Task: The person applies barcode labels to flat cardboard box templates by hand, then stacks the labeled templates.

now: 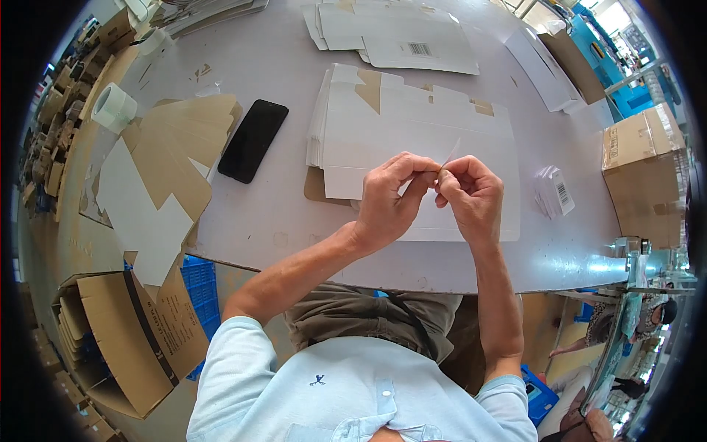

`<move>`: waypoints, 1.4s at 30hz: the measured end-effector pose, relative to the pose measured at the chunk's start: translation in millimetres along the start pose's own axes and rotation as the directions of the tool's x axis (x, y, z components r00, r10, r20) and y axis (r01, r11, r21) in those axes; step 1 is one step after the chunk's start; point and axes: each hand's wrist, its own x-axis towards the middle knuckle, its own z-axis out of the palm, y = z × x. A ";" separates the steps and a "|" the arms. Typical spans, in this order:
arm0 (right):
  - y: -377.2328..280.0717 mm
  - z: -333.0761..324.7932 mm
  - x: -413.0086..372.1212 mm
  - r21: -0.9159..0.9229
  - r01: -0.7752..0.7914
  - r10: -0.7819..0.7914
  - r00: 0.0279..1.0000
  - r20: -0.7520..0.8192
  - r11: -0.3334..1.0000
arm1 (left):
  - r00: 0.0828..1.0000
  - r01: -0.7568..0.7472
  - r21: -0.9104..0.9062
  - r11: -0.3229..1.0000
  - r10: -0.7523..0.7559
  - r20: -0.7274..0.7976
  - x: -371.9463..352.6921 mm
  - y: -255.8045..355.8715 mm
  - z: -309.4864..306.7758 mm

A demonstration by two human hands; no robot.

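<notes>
My left hand (392, 197) and my right hand (470, 193) meet above a stack of flat white cardboard blanks (412, 129) on the grey table (287, 66). Both pinch a small thin white strip (449, 155) that sticks up between the fingertips; it looks like a label or its backing. A small stack of barcode labels (554, 191) lies to the right of my right hand.
A black phone (252, 140) lies left of the blanks, next to brown and white card pieces (166, 173). A tape roll (114, 108) sits at the far left. More flat blanks (401, 33) lie at the back. A brown box (644, 173) stands at right, an open carton (125, 331) on the floor at left.
</notes>
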 end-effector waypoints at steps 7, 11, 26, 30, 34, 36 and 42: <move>-4.0 0.7 -3.5 0.001 0.009 -0.009 1.000 -0.027 1.000 | 1.000 -0.015 -0.030 0.999 0.016 0.021 0.5 1.2 -0.3; -7.4 0.5 -4.8 -0.104 0.061 -0.065 0.997 -0.044 0.993 | 0.999 0.020 -0.057 0.998 -0.018 0.027 0.5 -1.0 -0.4; -0.8 0.3 -5.2 -0.281 0.201 -0.223 0.974 -0.048 0.938 | 0.988 -0.152 0.087 0.984 0.152 0.011 -1.0 2.7 1.4; 5.8 -0.2 -3.0 -0.183 0.186 -0.199 0.979 -0.053 0.965 | 0.999 -0.017 -0.048 0.999 0.018 0.031 -1.7 2.3 0.5; 4.7 -5.1 -2.7 0.039 0.050 -0.050 0.999 -0.014 0.998 | 0.994 0.097 -0.174 0.980 -0.089 0.057 -0.1 5.3 0.8; 5.3 -6.3 -1.4 0.134 0.016 -0.019 1.000 0.022 0.991 | 0.992 0.112 -0.163 0.980 -0.099 0.083 1.8 5.7 -0.8; -1.0 -1.4 -4.8 -0.105 0.076 -0.079 0.997 -0.025 0.992 | 0.999 0.032 0.013 0.999 -0.032 0.009 5.6 2.1 -1.8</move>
